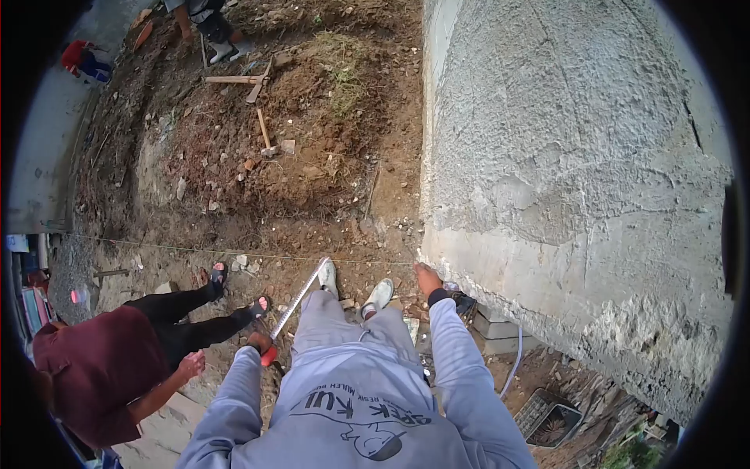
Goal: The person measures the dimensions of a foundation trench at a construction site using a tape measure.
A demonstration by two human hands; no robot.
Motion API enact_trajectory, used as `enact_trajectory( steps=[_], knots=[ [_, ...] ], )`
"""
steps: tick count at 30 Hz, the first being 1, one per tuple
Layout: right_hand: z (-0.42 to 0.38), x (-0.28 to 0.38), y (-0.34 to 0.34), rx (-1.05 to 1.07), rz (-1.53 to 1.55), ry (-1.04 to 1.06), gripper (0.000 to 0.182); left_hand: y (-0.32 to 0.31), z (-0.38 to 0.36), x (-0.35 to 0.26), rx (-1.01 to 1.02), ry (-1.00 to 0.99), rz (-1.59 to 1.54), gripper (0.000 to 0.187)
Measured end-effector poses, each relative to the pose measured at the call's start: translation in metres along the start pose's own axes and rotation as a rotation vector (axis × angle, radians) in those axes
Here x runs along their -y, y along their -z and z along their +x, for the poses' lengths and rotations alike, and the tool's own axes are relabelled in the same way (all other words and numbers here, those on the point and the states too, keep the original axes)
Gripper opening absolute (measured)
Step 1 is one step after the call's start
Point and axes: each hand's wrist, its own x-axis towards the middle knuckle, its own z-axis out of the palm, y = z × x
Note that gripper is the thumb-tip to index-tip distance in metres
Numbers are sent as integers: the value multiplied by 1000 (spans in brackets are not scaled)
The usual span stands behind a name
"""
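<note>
My left hand (259,341) is closed around a tape measure with a red case (269,356). Its pale blade (301,295) is drawn out forward and slants up to the string beside my left boot (328,277). A thin string (312,258) stretches across the ground from the far left to the corner of the concrete wall (531,266). At that corner my right hand (427,280) is closed, its fingertips at the string's end and close to the wall edge.
A person in a maroon shirt (101,367) stands at my left. Beyond, a pickaxe (246,80) and a sledgehammer (266,134) lie on dug earth, near another person's boots (222,51). Blocks (500,332) and a black crate (548,418) sit at right.
</note>
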Motion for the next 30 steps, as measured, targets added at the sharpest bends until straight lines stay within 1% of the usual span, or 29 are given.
enact_trajectory(
  steps=[2,3,5,6,8,9,10,11,12,13,14,15,17,18,19,20,21,22,24,25,27,28,29,30],
  knots=[
    [14,24,4,44,-5,-178,61,61,-56,-50,267,207,-332,30],
    [15,29,4,61,-15,-174,61,62,-66,-66,271,223,-345,30],
    [22,39,0,11,189,-79,70,59,-85,-96,203,591,-1004,27],
    [31,36,-4,36,178,-62,70,64,-89,-108,189,615,-1021,27],
    [61,4,-12,198,302,-137,72,92,-94,-138,164,567,-1029,29],
    [38,33,1,232,-63,-118,73,99,-89,-150,144,523,-952,30],
    [25,39,2,247,-71,-114,73,101,-87,-159,130,474,-872,30],
    [14,38,4,278,-15,-126,73,82,-78,-164,-7,377,-795,30],
    [7,34,5,304,43,-137,73,70,-66,-165,37,352,-749,29],
    [2,29,10,305,-134,-88,72,58,-54,-167,80,325,-703,28],
    [-5,26,14,301,-311,-40,71,61,-51,-168,-13,237,-569,28],
    [-16,20,16,258,-272,-89,64,63,-48,-167,-14,236,-574,28],
    [-18,-20,17,261,-312,-97,62,119,-58,-168,-51,328,-784,29],
    [-17,-36,16,262,-345,-95,60,115,-55,-166,-48,331,-793,29],
    [-22,-44,16,265,-352,-97,60,108,-47,-161,-48,307,-723,29],
    [-27,-52,17,222,-470,-53,58,99,-40,-156,-46,280,-653,29],
    [-33,-61,18,179,-588,-11,57,89,-33,-153,-93,260,-695,28],
    [-31,-77,18,183,-597,-18,57,88,-31,-153,-86,259,-705,28],
    [2,-130,14,273,-368,-247,64,95,-26,-149,-223,166,-653,28],
    [22,-168,9,211,-385,-106,44,97,-24,-150,-219,169,-664,28],
    [-9,-93,17,218,-535,-46,38,96,-16,-152,-73,359,-740,29],
    [-30,-44,21,219,-610,-16,35,93,-14,-150,0,451,-773,30],
    [-28,-38,22,194,-599,6,34,68,-4,-146,50,453,-719,31],
    [-25,-33,22,169,-589,28,32,72,-8,-142,50,451,-728,31]
  ],
)
